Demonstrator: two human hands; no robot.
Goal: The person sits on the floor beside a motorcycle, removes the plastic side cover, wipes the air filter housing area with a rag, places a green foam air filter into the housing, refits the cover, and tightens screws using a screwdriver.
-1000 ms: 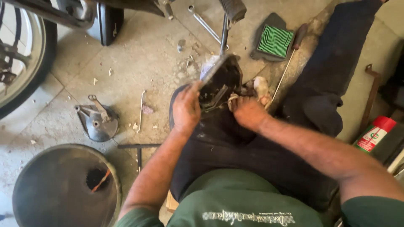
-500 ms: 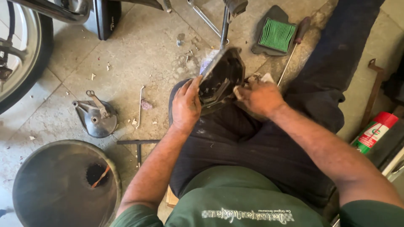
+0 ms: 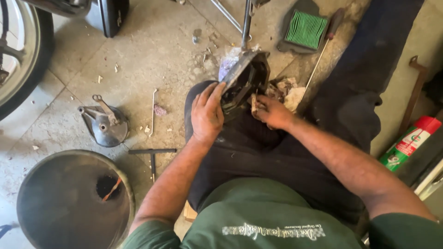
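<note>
A person seated on a workshop floor (image 3: 152,41) steadies a dark, grimy metal housing (image 3: 244,80) over the knee, just above the middle of the frame. The left hand (image 3: 207,113) is wrapped around the housing's near edge, fingers curled over the rim and holding it tilted. The right hand (image 3: 272,113) is pressed against the underside from the right, fingers bunched around a small pale piece (image 3: 254,103); what that piece is cannot be made out.

For work like this, the grip looks sound: one hand bracing the part against the leg, the other free for the fine work. Keeping the open face turned toward the eyes and the part low over the lap would likely spare small pieces a fall onto the littered concrete.

Crumpled rags (image 3: 286,90) lie just right of the hands. A green ribbed filter (image 3: 305,28) and a long screwdriver (image 3: 323,50) sit at upper right, a drum-shaped brake plate (image 3: 104,124) and a T-handled wrench (image 3: 152,154) at left, a round dark pan (image 3: 69,203) at lower left, a wheel (image 3: 20,60) at the far left edge.
</note>
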